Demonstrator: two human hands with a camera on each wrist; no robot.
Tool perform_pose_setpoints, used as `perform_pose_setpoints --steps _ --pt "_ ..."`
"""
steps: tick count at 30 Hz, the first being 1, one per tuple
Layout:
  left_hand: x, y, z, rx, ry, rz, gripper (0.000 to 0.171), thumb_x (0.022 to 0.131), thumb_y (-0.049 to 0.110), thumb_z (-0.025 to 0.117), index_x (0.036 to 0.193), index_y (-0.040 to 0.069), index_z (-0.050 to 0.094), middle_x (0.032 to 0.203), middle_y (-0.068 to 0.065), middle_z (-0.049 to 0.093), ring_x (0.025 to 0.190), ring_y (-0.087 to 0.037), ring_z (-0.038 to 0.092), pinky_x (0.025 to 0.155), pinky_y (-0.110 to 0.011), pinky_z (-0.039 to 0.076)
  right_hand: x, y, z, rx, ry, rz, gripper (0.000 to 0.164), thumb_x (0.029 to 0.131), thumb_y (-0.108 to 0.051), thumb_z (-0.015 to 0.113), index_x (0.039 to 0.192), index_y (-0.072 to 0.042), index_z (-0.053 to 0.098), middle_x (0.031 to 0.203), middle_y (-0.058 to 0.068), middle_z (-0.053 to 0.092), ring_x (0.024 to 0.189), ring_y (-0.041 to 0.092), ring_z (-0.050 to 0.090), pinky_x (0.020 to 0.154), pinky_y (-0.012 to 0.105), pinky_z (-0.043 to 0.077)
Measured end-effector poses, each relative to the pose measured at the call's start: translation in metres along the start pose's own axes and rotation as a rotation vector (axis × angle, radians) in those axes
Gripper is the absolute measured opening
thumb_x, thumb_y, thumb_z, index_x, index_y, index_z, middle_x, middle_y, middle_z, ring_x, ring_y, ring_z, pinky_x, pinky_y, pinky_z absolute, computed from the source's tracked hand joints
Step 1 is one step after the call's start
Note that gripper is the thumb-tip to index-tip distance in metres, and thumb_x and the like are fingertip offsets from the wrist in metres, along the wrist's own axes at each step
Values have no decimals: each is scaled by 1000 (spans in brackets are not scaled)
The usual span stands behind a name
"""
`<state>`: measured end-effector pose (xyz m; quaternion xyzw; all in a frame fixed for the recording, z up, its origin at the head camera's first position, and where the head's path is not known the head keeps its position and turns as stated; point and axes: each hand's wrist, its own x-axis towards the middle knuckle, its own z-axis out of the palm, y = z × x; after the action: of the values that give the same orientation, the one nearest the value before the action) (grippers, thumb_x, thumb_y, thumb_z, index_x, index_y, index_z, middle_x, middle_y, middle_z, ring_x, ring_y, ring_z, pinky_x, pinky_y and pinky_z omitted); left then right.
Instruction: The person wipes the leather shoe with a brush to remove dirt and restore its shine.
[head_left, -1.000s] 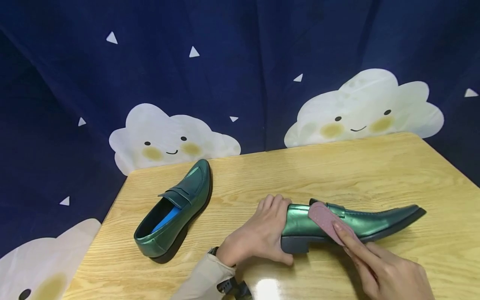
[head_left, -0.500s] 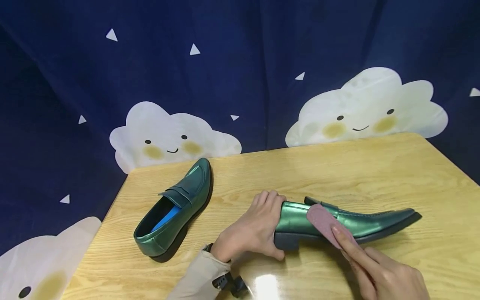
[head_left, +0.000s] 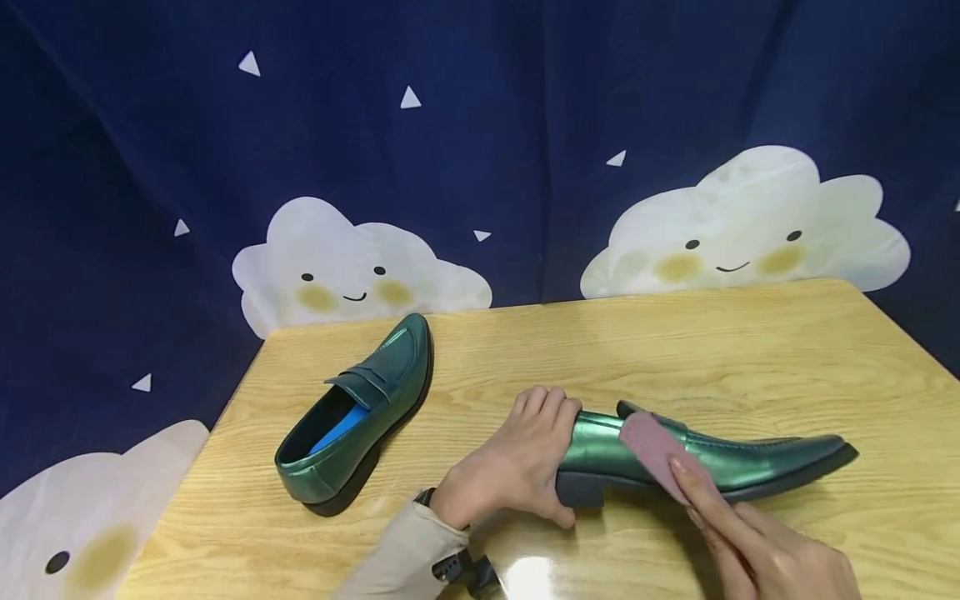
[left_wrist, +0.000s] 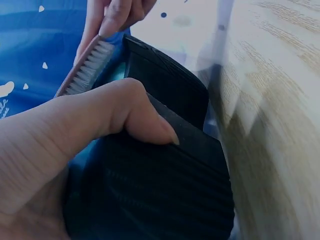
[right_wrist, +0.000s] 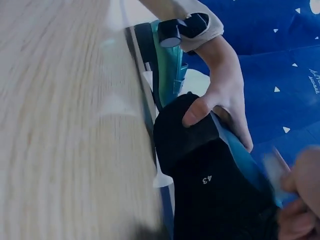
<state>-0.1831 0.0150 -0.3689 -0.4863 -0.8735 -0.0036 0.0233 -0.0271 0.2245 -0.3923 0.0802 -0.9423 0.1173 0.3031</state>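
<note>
Your left hand (head_left: 513, 467) grips the green shoe (head_left: 738, 462) around its heel end, while your right hand (head_left: 772, 533) pinches the pink brush (head_left: 656, 450), bristles facing the shoe's side. That shoe sits at four o'clock in the head view, toe pointing to three. At eight o'clock, the other shoe (head_left: 390, 400) rests on the wooden table (head_left: 487, 358), toe toward one, a navy curtain (head_left: 480, 125) behind.
</note>
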Motion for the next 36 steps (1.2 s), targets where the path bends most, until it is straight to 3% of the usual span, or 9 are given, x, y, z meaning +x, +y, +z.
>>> perform_pose_setpoints --steps 4,9,13,16,22,26,30,33,36 --pt "0 2 0 14 -9 1 111 49 65 82 133 8 36 111 0 40 100 -16 33 101 -33 30 -3 0 1 -29 -83 -19 56 99 -57 17 137 -37 52 62 -21 20 48 -8 12 44 13 14" --pt "0 2 0 6 -4 -7 114 49 64 83 135 6 35 115 -2 40 101 -16 34 103 -34 30 1 2 -5 -78 16 92 56 99 -55 20 138 -32 52 56 -17 23 45 -6 12 43 15 12" --pt "-1 2 1 -5 11 -10 113 48 63 84 134 6 37 114 -2 40 101 -16 34 102 -33 30 -1 -1 -3 -34 -54 7 55 100 -56 19 138 -34 52 61 -21 23 48 -8 13 43 13 14" --pt "-1 2 1 -15 29 -6 112 47 62 84 132 6 37 113 -2 41 101 -16 34 101 -33 30 -3 -2 -2 -19 -109 -18 47 100 -54 30 139 -37 50 63 -23 22 48 -9 14 44 13 16" --pt "-1 1 1 -59 45 -13 112 47 61 86 131 6 36 113 -1 40 101 -16 33 101 -33 30 1 2 -7 -44 45 118 53 99 -56 25 136 -31 55 57 -18 22 46 -7 12 44 14 11" --pt "-1 0 1 -63 59 -4 112 46 61 86 130 6 37 113 -2 40 101 -16 34 100 -33 30 0 -1 -6 -8 -13 58 51 99 -55 30 137 -31 54 60 -22 22 48 -8 14 45 12 13" --pt "0 1 2 -70 73 8 112 46 60 86 131 5 38 113 -2 40 100 -16 34 100 -33 31 -2 -4 -7 -8 -84 42 41 98 -44 49 138 -36 52 61 -23 21 49 -8 15 45 13 16" --pt "0 -1 1 -94 81 22 113 46 58 87 132 4 37 113 -3 40 102 -17 34 99 -33 31 1 -1 -10 -35 -15 98 40 98 -45 46 136 -34 55 58 -21 22 47 -7 14 45 15 14" --pt "-1 -3 -1 -97 97 34 114 46 56 88 133 3 35 115 -4 40 103 -18 35 99 -34 32 4 6 -11 -47 62 134 50 99 -54 31 135 -31 57 55 -19 23 46 -5 13 44 15 12"
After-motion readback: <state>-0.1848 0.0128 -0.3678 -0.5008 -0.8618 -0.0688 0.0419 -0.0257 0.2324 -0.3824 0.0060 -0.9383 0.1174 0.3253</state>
